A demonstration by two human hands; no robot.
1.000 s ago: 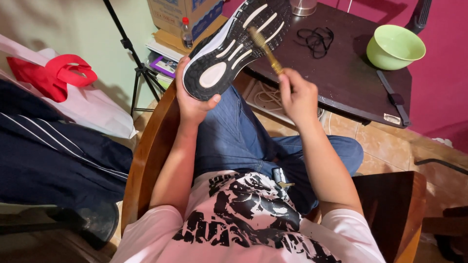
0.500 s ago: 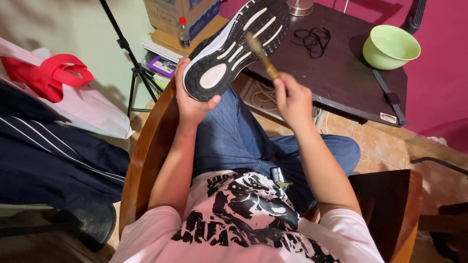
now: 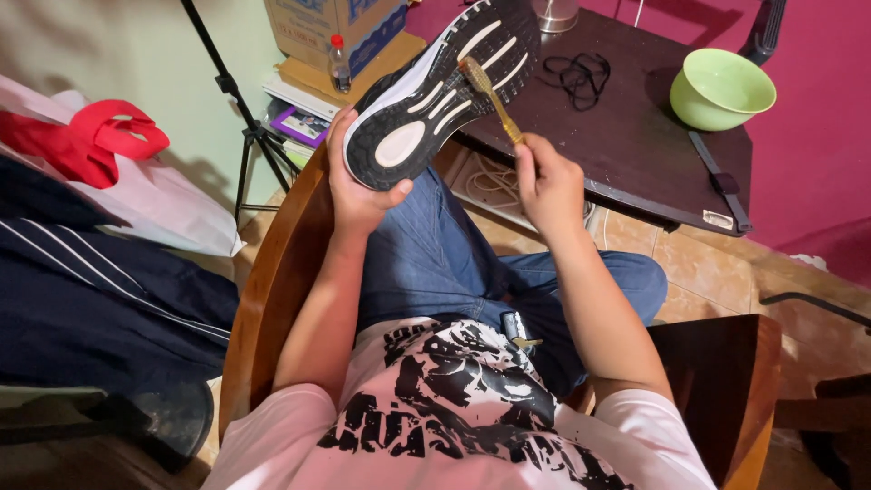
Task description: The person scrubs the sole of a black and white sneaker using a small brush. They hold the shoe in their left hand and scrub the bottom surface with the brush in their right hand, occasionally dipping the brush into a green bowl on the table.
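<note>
From the head camera, the left hand (image 3: 358, 186) is clenched around the heel end of a black sneaker (image 3: 435, 91), holding it sole-up above the person's lap in blue jeans. The right hand (image 3: 549, 186) grips the handle of a yellowish toothbrush (image 3: 490, 95), whose bristle end rests against the sole's white tread. Beyond, a dark table (image 3: 635, 145) carries a green bowl (image 3: 723, 88) and a coiled black cord (image 3: 581, 74).

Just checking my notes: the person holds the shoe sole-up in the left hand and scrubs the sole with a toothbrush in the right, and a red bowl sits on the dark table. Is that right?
Not quite. In the head view the bowl on the dark table is light green, not red. The rest stands: left hand holds the shoe sole-up, right hand works the toothbrush on it.
</note>
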